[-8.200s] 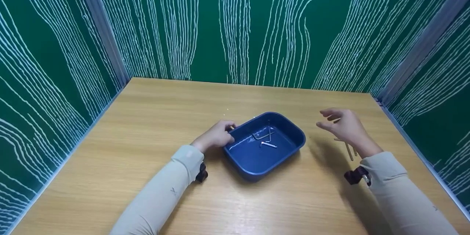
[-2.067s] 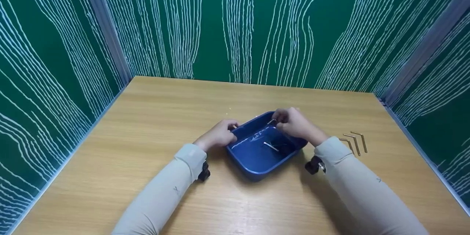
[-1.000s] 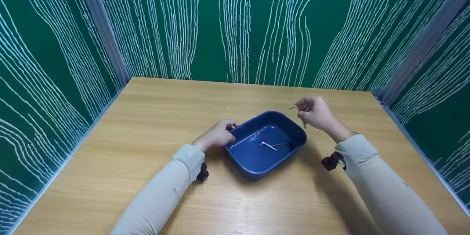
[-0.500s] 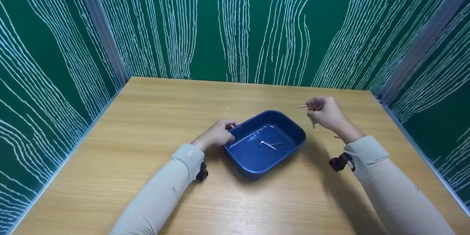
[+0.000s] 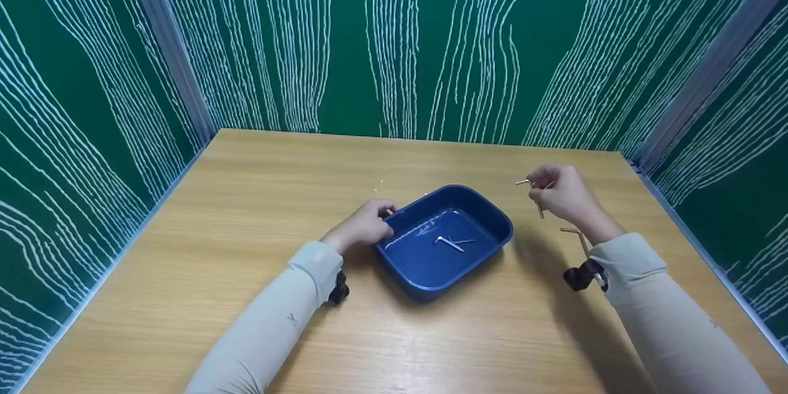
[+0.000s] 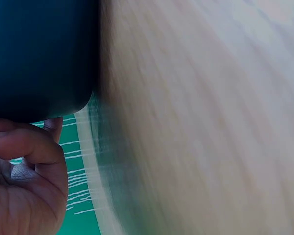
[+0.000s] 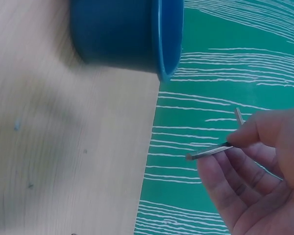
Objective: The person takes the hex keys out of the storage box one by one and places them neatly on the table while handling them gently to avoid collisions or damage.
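Observation:
My left hand (image 5: 367,223) grips the left rim of a blue plastic bin (image 5: 425,274), with the thumb on its near side. In the left wrist view, the curled fingers (image 6: 29,147) lie against the bin wall (image 6: 44,58). Inside the bin lie two L-shaped hex keys, one bright (image 5: 452,246) and one thinner (image 5: 466,241). Right of the bin, above the table, my right hand (image 5: 569,197) pinches a hex key (image 5: 541,210) between thumb and fingers. Another metal end (image 7: 238,116) shows behind the thumb; I cannot tell whether it belongs to the same key.
A brass-coloured hex key (image 5: 572,231) lies on the wooden table (image 5: 277,184), partly hidden by my right wrist. Small light specks (image 5: 378,184) lie behind the bin. Green panels (image 5: 351,74) with white lines enclose the back and sides.
My right hand has lifted a hex key from the bin and carried it rightward, clear of the rim. The bin held more keys earlier. My left hand has stayed on the rim.

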`<state>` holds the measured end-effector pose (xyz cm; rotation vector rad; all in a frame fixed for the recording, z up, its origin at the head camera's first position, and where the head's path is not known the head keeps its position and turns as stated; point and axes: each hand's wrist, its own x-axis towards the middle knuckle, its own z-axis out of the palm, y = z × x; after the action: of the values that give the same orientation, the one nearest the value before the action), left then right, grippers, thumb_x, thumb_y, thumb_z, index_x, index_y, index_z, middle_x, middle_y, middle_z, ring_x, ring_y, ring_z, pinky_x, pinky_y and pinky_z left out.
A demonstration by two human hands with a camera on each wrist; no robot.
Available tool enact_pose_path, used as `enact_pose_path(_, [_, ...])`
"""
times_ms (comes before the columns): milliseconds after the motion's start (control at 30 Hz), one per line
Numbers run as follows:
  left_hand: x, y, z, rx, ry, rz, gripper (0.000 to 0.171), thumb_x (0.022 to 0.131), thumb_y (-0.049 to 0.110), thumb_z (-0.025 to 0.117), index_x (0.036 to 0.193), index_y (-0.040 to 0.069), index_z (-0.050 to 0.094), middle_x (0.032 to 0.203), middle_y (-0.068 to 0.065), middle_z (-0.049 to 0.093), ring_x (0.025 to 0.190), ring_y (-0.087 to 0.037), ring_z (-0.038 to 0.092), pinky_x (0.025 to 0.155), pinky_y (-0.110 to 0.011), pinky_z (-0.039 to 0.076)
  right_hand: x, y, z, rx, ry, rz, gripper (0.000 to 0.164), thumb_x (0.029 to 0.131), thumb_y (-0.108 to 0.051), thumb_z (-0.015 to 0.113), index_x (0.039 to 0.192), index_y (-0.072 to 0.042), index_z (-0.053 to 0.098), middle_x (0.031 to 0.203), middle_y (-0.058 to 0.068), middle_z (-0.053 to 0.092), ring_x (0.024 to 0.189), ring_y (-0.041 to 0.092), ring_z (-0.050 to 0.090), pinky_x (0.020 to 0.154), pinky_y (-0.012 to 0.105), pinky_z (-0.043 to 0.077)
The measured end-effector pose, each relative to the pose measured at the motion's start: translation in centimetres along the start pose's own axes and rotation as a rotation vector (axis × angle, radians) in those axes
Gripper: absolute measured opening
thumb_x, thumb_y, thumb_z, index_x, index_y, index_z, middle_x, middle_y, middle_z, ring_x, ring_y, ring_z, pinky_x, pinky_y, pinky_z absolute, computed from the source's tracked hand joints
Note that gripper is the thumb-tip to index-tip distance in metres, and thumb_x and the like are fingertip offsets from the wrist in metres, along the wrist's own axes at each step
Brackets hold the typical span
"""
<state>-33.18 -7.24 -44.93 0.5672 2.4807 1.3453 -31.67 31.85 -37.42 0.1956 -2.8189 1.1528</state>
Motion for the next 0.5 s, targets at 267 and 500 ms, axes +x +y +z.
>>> enact_pose_path(267, [0.1, -0.2, 0.1, 0.005, 0.005, 0.026, 0.037, 0.085, -0.005, 0.06, 0.119, 0.005, 0.071, 0.116, -0.014, 0.071, 0.103, -0.024, 0.063, 0.086, -0.034, 0.054, -0.5, 1.1, -0.2, -0.015, 0.005, 0.017, 0.027, 0.093, 0.004, 0.064, 0.119, 0.011, 0.068, 0.099, 0.016, 0.071, 0.077, 0.012, 0.065, 0.065, 0.02, 0.058])
enact_pose_path(500, [0.1, -0.2, 0.1, 0.01, 0.004, 0.013, 0.036, 0.087, -0.004, 0.06, 0.12, 0.006, 0.071, 0.119, -0.014, 0.071, 0.106, -0.026, 0.063, 0.091, -0.037, 0.054, -0.8, 2.1, -0.4, -0.026, -0.001, 0.05, 0.026, 0.093, 0.002, 0.064, 0.118, 0.01, 0.068, 0.097, 0.015, 0.071, 0.074, 0.014, 0.066, 0.063, 0.023, 0.058])
